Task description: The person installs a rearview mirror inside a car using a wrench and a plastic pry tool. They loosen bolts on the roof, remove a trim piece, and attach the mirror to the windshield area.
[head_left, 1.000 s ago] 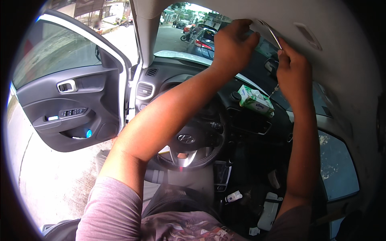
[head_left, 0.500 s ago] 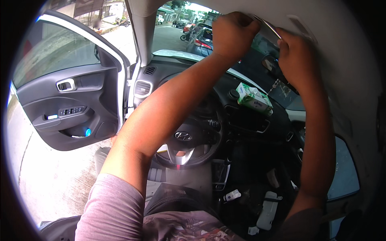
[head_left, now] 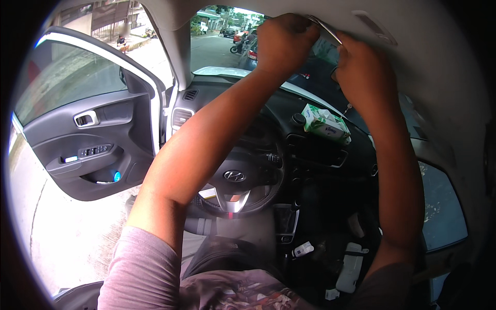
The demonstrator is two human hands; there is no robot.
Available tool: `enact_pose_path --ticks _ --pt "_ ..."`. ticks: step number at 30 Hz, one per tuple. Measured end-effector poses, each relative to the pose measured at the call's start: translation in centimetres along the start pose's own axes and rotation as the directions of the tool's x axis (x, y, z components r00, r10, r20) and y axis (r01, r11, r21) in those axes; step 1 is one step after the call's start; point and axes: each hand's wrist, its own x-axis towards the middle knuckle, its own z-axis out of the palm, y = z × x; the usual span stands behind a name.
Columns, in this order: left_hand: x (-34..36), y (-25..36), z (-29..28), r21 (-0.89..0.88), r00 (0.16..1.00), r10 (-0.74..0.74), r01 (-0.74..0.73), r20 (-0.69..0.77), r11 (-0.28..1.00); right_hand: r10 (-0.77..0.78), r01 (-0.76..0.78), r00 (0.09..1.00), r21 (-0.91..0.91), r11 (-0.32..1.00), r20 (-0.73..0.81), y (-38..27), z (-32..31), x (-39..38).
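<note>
Right grip (head_left: 366, 70) clamped on rod (head_left: 329, 32), which slants up-left toward left grip (head_left: 287, 44); cannot tell left's closure. Skewed push could slip rod, scratching headliner (head_left: 429, 57) above grips.

Open air lies between the forearms (head_left: 400, 170), above the wheel (head_left: 253, 180). The roof (head_left: 418, 49) bars the way just above the left hand (head_left: 285, 44) and right hand (head_left: 367, 72); the tissue box (head_left: 328, 126) stands up from the dash (head_left: 281, 102).
</note>
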Motion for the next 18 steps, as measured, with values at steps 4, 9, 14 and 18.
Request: enact_pose_path --ticks 4,9,14,18 --pt "0.4 -0.5 -0.2 0.054 0.996 0.081 -0.079 -0.029 0.995 -0.124 0.116 0.992 -0.198 0.973 -0.029 -0.2 -1.2 0.9" --pt "0.5 -1.0 -0.3 0.131 0.974 0.197 -0.182 -0.114 0.975 -0.175 0.155 0.984 -0.281 0.947 -0.046 0.2 -1.3 0.8" --pt "0.5 -0.5 -0.7 0.194 0.977 0.181 -0.156 -0.113 0.968 -0.128 0.129 0.991 -0.298 0.946 0.024 -1.0 -1.5 0.9" --pt "0.6 -0.3 -1.3 0.246 0.976 0.212 -0.194 -0.051 0.950 -0.104 0.091 0.994 -0.296 0.951 -0.029 -0.5 -2.4 0.3"
